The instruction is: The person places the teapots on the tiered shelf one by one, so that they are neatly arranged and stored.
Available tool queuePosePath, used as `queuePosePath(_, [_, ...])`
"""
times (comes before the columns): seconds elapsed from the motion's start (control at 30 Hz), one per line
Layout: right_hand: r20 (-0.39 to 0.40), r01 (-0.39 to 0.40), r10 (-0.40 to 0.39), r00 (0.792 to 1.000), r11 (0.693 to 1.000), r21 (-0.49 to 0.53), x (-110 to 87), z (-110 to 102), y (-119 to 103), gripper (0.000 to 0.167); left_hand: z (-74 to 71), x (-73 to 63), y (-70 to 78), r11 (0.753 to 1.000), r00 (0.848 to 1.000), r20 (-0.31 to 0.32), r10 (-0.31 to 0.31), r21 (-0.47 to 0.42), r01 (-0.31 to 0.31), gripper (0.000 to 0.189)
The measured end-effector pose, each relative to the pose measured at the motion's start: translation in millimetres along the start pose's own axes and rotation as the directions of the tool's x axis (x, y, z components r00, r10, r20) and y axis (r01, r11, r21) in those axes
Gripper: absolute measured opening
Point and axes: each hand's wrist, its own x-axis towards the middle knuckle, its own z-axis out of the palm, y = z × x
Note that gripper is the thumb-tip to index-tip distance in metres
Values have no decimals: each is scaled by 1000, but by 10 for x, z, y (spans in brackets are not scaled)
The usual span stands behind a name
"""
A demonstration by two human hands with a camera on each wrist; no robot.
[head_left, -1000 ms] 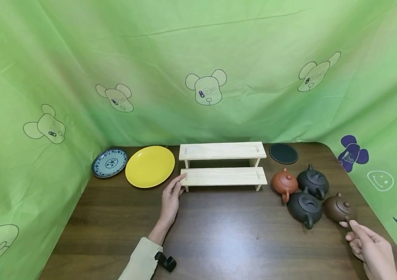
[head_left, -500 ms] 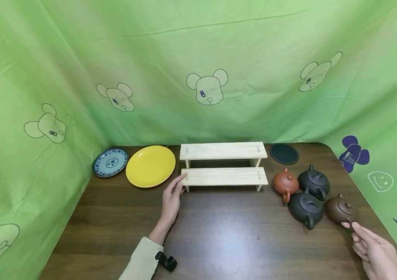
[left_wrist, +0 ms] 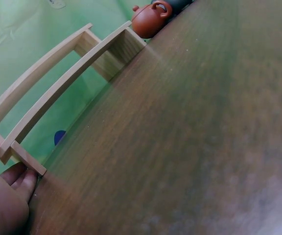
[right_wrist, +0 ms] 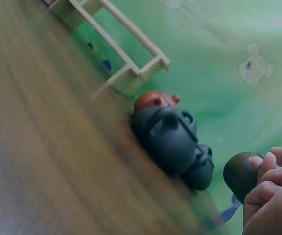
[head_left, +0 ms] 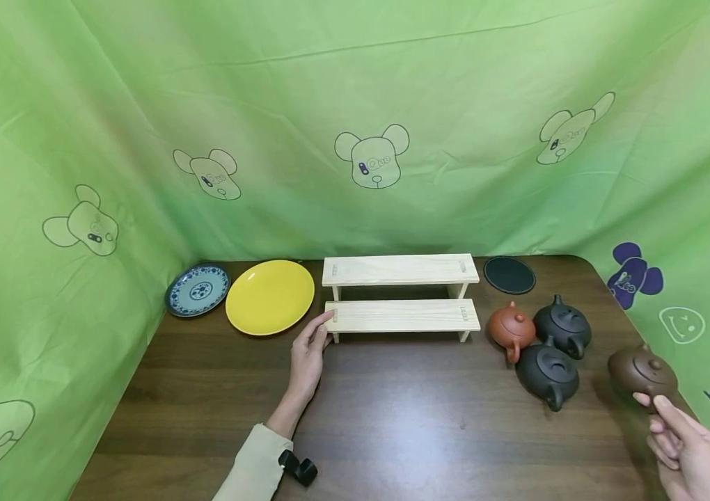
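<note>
My right hand (head_left: 693, 445) pinches the handle of a dark brown teapot (head_left: 640, 371) at the table's right side. In the right wrist view the brown teapot (right_wrist: 240, 174) is raised off the tabletop. At the middle back stands a two-step pale wooden shelf (head_left: 401, 316). My left hand (head_left: 307, 358) grips the left end of its lower step, and in the left wrist view fingers (left_wrist: 26, 183) lie around the support there. Left of the brown teapot sit a red-brown teapot (head_left: 510, 325), a black teapot (head_left: 560, 325) and a second black teapot (head_left: 546, 372), close together.
A yellow plate (head_left: 270, 298) and a blue patterned plate (head_left: 197, 291) lie left of the shelf. Behind the teapots lies a dark round mat (head_left: 509, 275). Green printed cloth (head_left: 267, 83) hangs behind and along both sides of the wooden table (head_left: 405, 417).
My right hand has lifted the brown teapot and carried it to the right, away from the black teapots. My left hand stays at the shelf.
</note>
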Motion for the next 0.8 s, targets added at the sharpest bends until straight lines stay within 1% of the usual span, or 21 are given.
queuePosePath(0.07, [27,7,-7,1000,1000,-2,16,49,-12,52,-8,12,-33,999,999,-11,-37,2,37,33])
queuePosePath(0.13, [37,15,-15,999,1000,-5,37,105,-25,51,-18,15,-59,999,999,-12,-42,6,42,33])
queuePosePath(0.27, [46,21,-18,999,997,-72,81,239,-32,51,-35,29,-125,999,999,-3,-39,-4,39,36])
queuePosePath(0.3, [43,17,-13,999,995,-94,93,274,-33,51,-42,36,-149,999,999,-1,-32,9,32,36])
queuePosePath(0.37, [16,6,-4,1000,987,-159,119,359,-31,50,-60,59,-227,997,997,0,-73,1,73,34])
queuePosePath(0.43, [-9,-3,2,1000,978,-210,151,443,-19,48,-82,85,-324,996,996,2,-94,1,94,33])
queuePosePath(0.5, [-35,-17,8,999,965,-262,184,529,3,46,-97,100,-384,995,995,8,-98,1,98,33])
queuePosePath(0.53, [-48,-25,12,999,959,-283,199,572,18,45,-96,100,-380,995,995,8,-97,-3,98,33])
queuePosePath(0.6, [-54,-26,8,998,945,-326,234,657,57,45,-51,73,-207,994,994,1,-109,6,109,34])
queuePosePath(0.63, [-55,-25,6,998,939,-344,253,699,80,44,-16,52,-80,992,992,-8,-124,0,124,34])
queuePosePath(0.7, [-49,-12,-7,999,928,-372,289,786,133,44,36,15,121,989,989,-21,-146,2,146,34])
queuePosePath(0.73, [-43,-8,-8,999,925,-380,306,827,160,44,57,-3,208,989,989,-24,-147,4,147,34])
queuePosePath(0.77, [-35,0,-15,999,919,-395,326,868,186,44,68,-14,249,991,990,-21,-137,6,137,35])
queuePosePath(0.8, [-27,5,-17,999,914,-405,345,907,213,44,46,-3,162,995,995,-14,-100,-5,100,34])
